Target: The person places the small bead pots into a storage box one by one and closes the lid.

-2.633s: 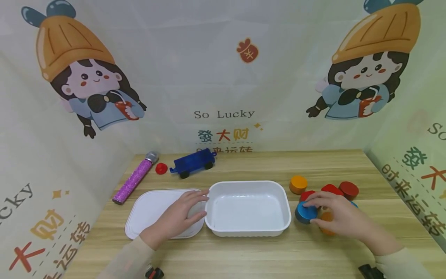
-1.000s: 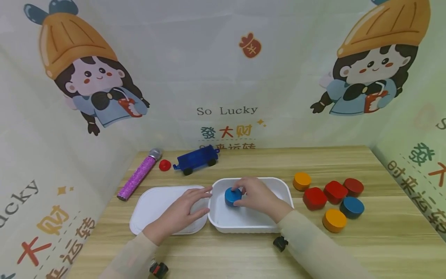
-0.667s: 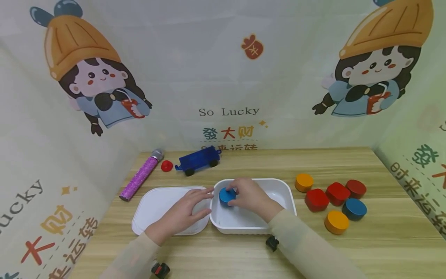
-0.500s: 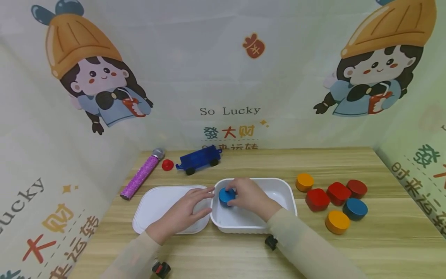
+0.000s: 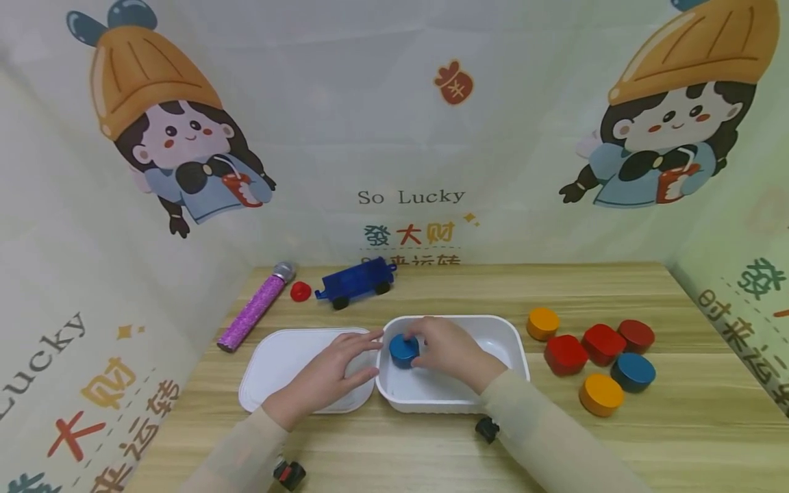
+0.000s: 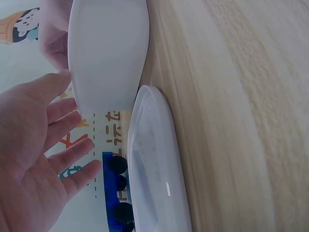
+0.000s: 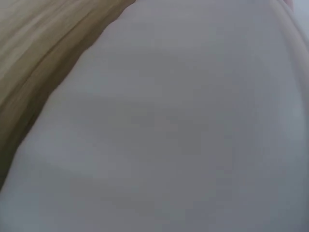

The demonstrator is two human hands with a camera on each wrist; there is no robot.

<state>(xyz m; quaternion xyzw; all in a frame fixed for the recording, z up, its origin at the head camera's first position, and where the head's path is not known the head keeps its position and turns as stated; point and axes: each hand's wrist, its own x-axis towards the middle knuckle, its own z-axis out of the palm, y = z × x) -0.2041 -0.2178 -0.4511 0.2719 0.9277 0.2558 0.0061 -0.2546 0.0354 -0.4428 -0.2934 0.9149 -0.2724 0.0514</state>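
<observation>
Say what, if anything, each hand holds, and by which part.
In the white box, the right hand seems to pinch the blue block by its edge. The left hand grips nothing, its fingers spread at the box's rim.

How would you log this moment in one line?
right hand: at blue disc in white box, grip unclear | left hand: at box's left end | lid: beside box

Beyond a cream left sleeve (image 5: 237, 448) and matching right sleeve (image 5: 548, 435), the left hand (image 5: 327, 375) and right hand (image 5: 453, 352) are bare. The blocky left wrist device (image 5: 292, 475) is black with what looks like a red mark; the right wrist device (image 5: 487, 429) is black too.
</observation>
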